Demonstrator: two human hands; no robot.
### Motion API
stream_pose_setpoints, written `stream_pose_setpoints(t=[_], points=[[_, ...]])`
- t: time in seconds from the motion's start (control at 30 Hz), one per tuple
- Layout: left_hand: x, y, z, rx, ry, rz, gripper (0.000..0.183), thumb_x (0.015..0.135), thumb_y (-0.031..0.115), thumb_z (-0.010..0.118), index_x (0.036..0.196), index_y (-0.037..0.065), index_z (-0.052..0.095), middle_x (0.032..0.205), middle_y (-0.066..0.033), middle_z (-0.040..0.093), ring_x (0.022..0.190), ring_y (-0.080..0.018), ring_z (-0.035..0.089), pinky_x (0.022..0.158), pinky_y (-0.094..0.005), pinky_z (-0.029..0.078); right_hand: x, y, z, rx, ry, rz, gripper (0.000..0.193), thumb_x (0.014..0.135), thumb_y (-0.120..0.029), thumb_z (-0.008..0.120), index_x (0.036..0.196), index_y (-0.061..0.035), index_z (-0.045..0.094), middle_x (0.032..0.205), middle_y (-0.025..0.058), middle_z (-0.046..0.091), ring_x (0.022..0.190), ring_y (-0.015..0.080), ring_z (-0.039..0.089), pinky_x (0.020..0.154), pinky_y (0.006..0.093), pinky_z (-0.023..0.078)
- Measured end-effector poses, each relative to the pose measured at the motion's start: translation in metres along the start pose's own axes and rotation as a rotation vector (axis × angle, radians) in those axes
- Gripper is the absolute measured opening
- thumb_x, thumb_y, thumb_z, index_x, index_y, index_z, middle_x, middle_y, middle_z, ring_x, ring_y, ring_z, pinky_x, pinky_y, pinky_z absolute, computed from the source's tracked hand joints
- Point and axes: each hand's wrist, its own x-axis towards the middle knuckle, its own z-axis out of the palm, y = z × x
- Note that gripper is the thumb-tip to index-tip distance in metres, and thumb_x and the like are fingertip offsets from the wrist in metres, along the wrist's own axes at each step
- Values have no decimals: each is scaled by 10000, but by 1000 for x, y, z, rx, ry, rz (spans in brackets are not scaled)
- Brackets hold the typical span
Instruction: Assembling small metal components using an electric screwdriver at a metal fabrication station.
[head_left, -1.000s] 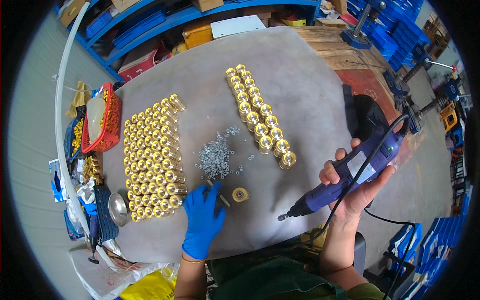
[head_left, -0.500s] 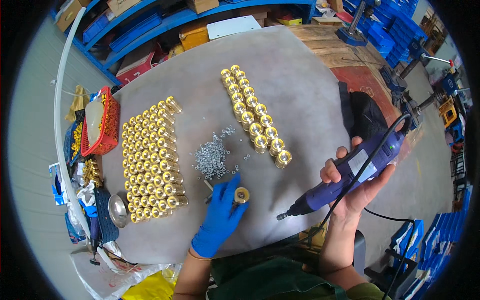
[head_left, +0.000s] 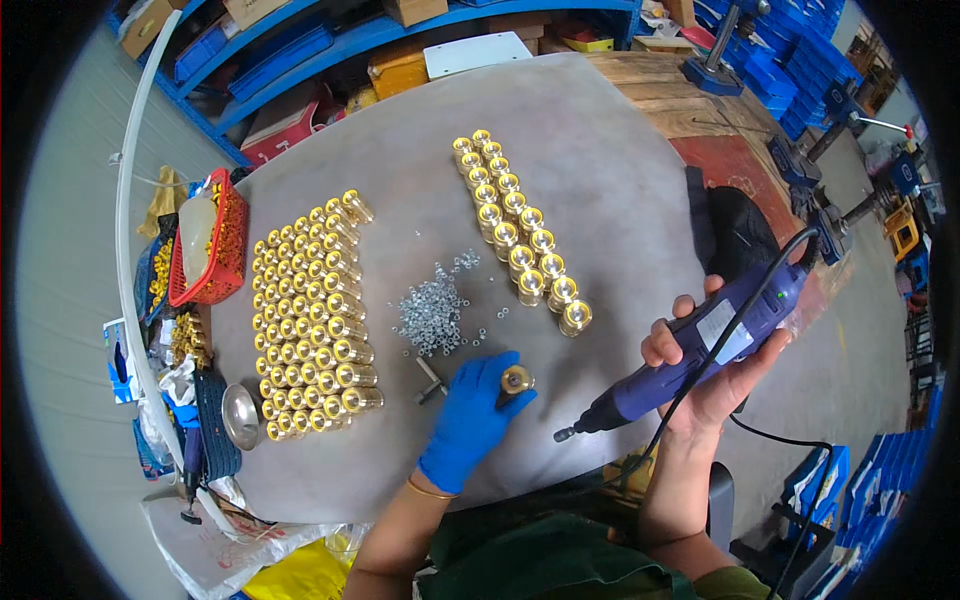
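My left hand (head_left: 466, 425), in a blue glove, grips one brass cylindrical fitting (head_left: 517, 379) by its side, with its round end facing up. Bare, my right hand (head_left: 735, 385) is wrapped round a purple electric screwdriver (head_left: 640, 388). The screwdriver's dark bit end points down and left, a short way right of the fitting and apart from it. A loose pile of small silvery nuts (head_left: 430, 318) lies beyond my left hand. Beside that hand rests a small T-shaped metal tool (head_left: 432, 380).
Several rows of brass fittings (head_left: 315, 320) stand at the left of the grey table (head_left: 400, 480); a double row (head_left: 515, 220) stands farther right. A metal bowl (head_left: 240, 417) and red basket (head_left: 215, 250) sit at the left edge. The screwdriver's black cable (head_left: 690, 375) loops past my right hand.
My left hand has moved right with the brass fitting, nearer the screwdriver's bit. The T-shaped tool now shows more fully. My right hand stays almost where it was.
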Motion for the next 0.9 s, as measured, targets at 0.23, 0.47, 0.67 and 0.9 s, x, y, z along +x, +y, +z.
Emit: stream_pose_setpoints(t=[0.23, 0.47, 0.67, 0.9], points=[[2, 7, -7, -18, -31, -31, 476, 694, 202, 715, 1117, 81, 532, 1036, -157, 543, 950, -324, 518, 808, -408, 431, 1, -3, 2, 19, 22, -12, 730, 759, -673, 481, 1186, -82, 441, 892, 128, 591, 566, 201, 501, 528, 314, 385], [-13, -31, -68, 327, -132, -97, 367, 682, 110, 618, 1047, 89, 575, 931, -145, 521, 857, -317, 509, 747, -403, 432, 5, -2, 2, 39, 15, -10, 721, 766, -677, 466, 1183, -89, 442, 896, 123, 591, 579, 197, 502, 537, 317, 390], [-2, -27, -76, 571, -210, 96, 235, 669, 123, 617, 899, 86, 589, 907, -128, 531, 842, -304, 514, 714, -396, 423, 3, -6, -3, 20, -48, 7, 731, 760, -684, 465, 1183, -88, 441, 933, 125, 578, 596, 199, 504, 550, 318, 390], [11, 9, -85, -152, -251, -259, 187, 758, 105, 602, 933, 49, 565, 832, -112, 579, 774, -299, 577, 663, -395, 458, 4, -12, -4, 44, 14, -16, 737, 759, -677, 475, 1178, -71, 443, 923, 119, 576, 596, 199, 507, 548, 314, 392]])
